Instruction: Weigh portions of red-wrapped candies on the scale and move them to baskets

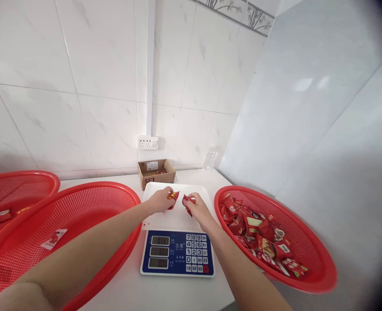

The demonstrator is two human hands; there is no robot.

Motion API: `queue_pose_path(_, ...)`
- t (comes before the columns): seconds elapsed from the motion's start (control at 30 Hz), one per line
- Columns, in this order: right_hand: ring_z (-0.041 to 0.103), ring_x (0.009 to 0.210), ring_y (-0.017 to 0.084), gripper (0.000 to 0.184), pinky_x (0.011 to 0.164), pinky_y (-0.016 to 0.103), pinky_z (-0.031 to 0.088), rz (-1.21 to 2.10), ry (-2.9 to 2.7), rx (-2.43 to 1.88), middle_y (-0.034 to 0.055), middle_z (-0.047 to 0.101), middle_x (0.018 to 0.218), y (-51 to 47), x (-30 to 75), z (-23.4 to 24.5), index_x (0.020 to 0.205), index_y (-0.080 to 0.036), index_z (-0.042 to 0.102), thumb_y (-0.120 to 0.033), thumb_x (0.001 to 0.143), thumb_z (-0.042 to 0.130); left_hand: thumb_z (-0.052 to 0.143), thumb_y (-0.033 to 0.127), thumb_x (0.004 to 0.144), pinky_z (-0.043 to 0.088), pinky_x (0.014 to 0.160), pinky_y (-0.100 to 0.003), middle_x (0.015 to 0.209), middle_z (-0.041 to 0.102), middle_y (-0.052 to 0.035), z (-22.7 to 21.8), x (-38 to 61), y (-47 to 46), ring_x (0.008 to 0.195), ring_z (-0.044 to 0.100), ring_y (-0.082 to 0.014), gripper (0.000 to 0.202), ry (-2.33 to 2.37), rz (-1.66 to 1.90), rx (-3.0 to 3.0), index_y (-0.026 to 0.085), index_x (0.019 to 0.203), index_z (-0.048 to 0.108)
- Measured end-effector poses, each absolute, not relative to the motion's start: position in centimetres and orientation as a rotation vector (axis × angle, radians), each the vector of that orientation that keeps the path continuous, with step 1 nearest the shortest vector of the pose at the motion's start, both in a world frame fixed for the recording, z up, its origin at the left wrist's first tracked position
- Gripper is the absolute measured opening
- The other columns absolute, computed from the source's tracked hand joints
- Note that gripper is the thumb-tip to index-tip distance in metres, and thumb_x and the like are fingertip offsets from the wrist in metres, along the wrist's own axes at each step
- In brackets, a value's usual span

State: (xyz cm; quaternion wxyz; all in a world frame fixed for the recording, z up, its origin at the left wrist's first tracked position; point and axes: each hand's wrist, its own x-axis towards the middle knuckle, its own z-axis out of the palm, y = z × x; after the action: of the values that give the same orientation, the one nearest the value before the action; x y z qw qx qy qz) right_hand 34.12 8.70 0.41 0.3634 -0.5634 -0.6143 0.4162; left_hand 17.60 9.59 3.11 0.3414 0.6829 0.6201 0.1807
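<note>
The left hand [161, 200] pinches a red packet with gold on it [175, 195] between thumb and fingers, and the right hand [197, 210] has its thumb and fingers closed on another red packet [187, 207]. The hands are near each other but apart, with a narrow gap between the two packets, and both are over the white pan [169, 221] of a weighing scale; whether either packet touches the pan, I cannot tell. Just on the near side of the hands is the scale's blue panel [178, 254], with three display windows and a keypad. Just beyond the left hand, behind the pan, stands an open cardboard box [156, 175] with some items in it. To the right of the right hand, a red basket [326, 272] holds a heap of mostly red packets [258, 233]. Left of the left hand, partly behind its forearm, is a large red basket [113, 190] with a white-and-red packet [54, 239]. Farther left is another red basket [42, 178]. Well beyond the right hand, a clear plastic container [210, 160] stands by the wall.
</note>
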Motion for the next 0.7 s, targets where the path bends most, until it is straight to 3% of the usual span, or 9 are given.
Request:
queue_pose_path(0.13, 0.055, 0.064, 0.01, 0.026, 0.056, 0.022, 0.041, 1.417, -1.319, -1.207, -0.0002, 0.062, 0.082, 8.1, 31.1, 1.9, 0.091, -0.023, 0.042, -0.041, 0.074, 0.049, 0.051, 0.038, 0.089, 0.053, 0.065, -0.031, 0.096, 0.062, -0.0052, 5.0, 14.4, 7.9, 0.074, 0.061, -0.0136, 0.034, 1.482, 0.614, 1.577, 0.015, 0.114, 0.054)
queue_pose_path(0.23, 0.057, 0.064, 0.01, 0.032, 0.056, 0.022, 0.043, 1.615, -1.215, -1.059, -0.0015, 0.062, 0.08, 7.5, 27.8, 2.7, 0.091, -0.023, 0.046, -0.041, 0.067, 0.057, 0.044, 0.035, 0.091, 0.049, 0.057, -0.026, 0.083, 0.061, -0.0019, 6.3, 11.3, 5.9, 0.064, 0.058, -0.0107, 0.027, 1.467, 0.702, 1.492, 0.015, 0.105, 0.055)
queue_pose_path(0.4, 0.06, 0.066, 0.011, 0.026, 0.064, 0.028, 0.05, 1.85, -1.199, -0.926, -0.0014, 0.064, 0.079, 6.2, 22.4, 3.2, 0.095, -0.023, 0.051, -0.035, 0.073, 0.059, 0.045, 0.031, 0.082, 0.05, 0.059, -0.025, 0.079, 0.062, -0.0006, 6.7, 5.8, 2.5, 0.067, 0.061, -0.0135, 0.026, 1.621, 0.758, 1.446, 0.019, 0.103, 0.053)
queue_pose_path(0.47, 0.064, 0.08, 0.014, 0.032, 0.073, 0.032, 0.052, 1.886, -1.303, -0.915, 0.0031, 0.066, 0.096, 5.5, 21.3, 3.2, 0.106, -0.023, 0.053, -0.035, 0.078, 0.057, 0.049, 0.038, 0.08, 0.052, 0.066, -0.03, 0.087, 0.066, -0.0036, 6.3, 4.0, 1.1, 0.075, 0.064, -0.0183, 0.039, 1.716, 0.712, 1.462, 0.02, 0.115, 0.05)
queue_pose_path(0.53, 0.059, 0.106, 0.018, 0.045, 0.09, 0.037, 0.048, 1.802, -1.547, -0.926, 0.0069, 0.058, 0.124, 4.6, 21.1, 3.3, 0.123, -0.024, 0.049, -0.039, 0.081, 0.057, 0.053, 0.047, 0.078, 0.052, 0.077, -0.039, 0.112, 0.064, -0.0116, 5.7, 2.9, -0.6, 0.094, 0.065, -0.0273, 0.059, 1.83, 0.654, 1.488, 0.022, 0.13, 0.043)
queue_pose_path(0.6, 0.046, 0.126, 0.02, 0.055, 0.104, 0.039, 0.036, 1.592, -1.842, -0.931, 0.0056, 0.046, 0.14, 3.7, 21.5, 3.4, 0.135, -0.027, 0.043, -0.04, 0.083, 0.055, 0.056, 0.055, 0.075, 0.046, 0.091, -0.048, 0.142, 0.044, -0.0147, 5.1, 2.8, -2.7, 0.118, 0.052, -0.0362, 0.071, 1.914, 0.603, 1.527, 0.025, 0.137, 0.039)
queue_pose_path(0.7, 0.036, 0.133, 0.019, 0.052, 0.11, 0.04, 0.027, 1.284, -2.149, -0.896, 0.0046, 0.043, 0.144, 2.3, 22.5, 3.6, 0.138, -0.025, 0.042, -0.033, 0.087, 0.048, 0.049, 0.059, 0.079, 0.034, 0.105, -0.051, 0.157, 0.014, -0.0055, 3.8, 4.6, -6.2, 0.137, 0.03, -0.0354, 0.072, 1.837, 0.368, 1.71, 0.035, 0.143, 0.028)
